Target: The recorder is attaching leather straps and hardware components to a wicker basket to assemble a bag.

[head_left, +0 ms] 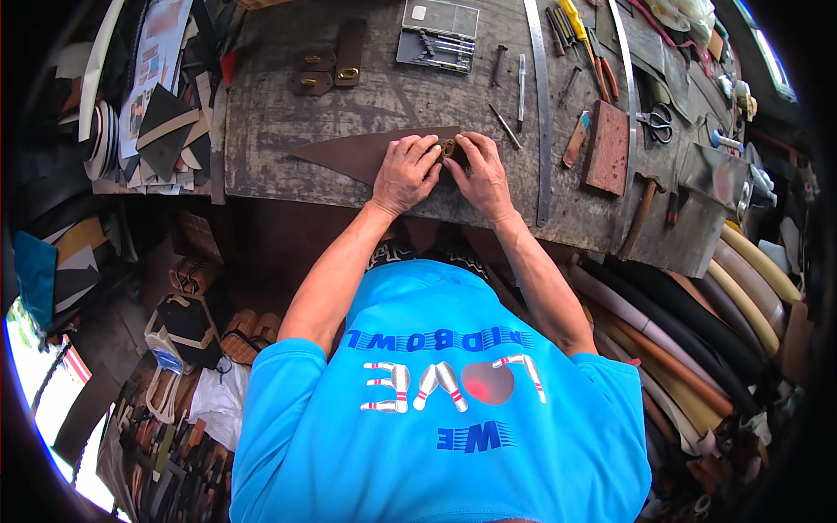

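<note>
A brown leather piece (344, 155), tapering to a point at the left, lies near the front edge of the workbench. My left hand (408, 172) presses down on its wider end, fingers bent and close together, thumb toward the middle. Against the leather's right end, a small brass clasp (449, 148) shows between my two hands. My right hand (482, 174) has its thumb and fingers closed around a small dark leather part at the clasp; the fingers hide much of it. Farther back are leather tabs with brass turn locks (348, 74).
A case of small screwdriver bits (437, 39), a pen (521, 91) and a thin metal tool (505, 126) lie beyond my hands. To the right are a steel ruler (541, 131), a reddish block (606, 148), scissors (656, 124) and a hammer (642, 213). Leather scraps (167, 131) pile up left.
</note>
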`<state>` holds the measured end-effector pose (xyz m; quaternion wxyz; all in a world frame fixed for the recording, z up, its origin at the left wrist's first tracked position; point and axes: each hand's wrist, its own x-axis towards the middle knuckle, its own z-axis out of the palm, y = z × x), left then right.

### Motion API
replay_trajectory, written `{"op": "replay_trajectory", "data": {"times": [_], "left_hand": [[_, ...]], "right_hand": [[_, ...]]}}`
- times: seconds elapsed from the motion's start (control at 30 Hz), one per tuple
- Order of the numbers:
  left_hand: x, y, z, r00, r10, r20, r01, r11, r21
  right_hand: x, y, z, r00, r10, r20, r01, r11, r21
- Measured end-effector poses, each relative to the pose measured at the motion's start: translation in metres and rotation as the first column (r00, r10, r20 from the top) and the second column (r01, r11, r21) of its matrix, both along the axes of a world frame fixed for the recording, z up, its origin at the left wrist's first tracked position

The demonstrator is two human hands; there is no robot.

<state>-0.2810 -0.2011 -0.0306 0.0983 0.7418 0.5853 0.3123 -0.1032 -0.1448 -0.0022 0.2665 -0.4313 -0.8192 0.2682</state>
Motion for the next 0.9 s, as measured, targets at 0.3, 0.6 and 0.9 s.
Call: {"op": "replay_trajectory", "data": {"times": [0.3, 0.6, 0.9], "left_hand": [[0.0016, -0.0003, 0.0001, 1.000, 0.012, 0.006, -0.012, 1.000, 0.007], [0.0002, -0.0001, -0.0023, 0.999, 0.016, 0.041, -0.017, 1.000, 0.007], [-0.0002, 0.0005, -0.0019, 0.999, -0.002, 0.041, 0.001, 0.999, 0.033]], "right_hand": [[0.0030, 0.0047, -0.0048, 0.999, 0.031, -0.010, -0.032, 0.997, -0.077], [0.0000, 0.0095, -0.0029, 1.000, 0.010, -0.013, -0.012, 0.986, -0.168], [-0.0018, 0.0074, -0.0073, 0.999, -0.023, -0.027, 0.017, 0.982, -0.188]]}}
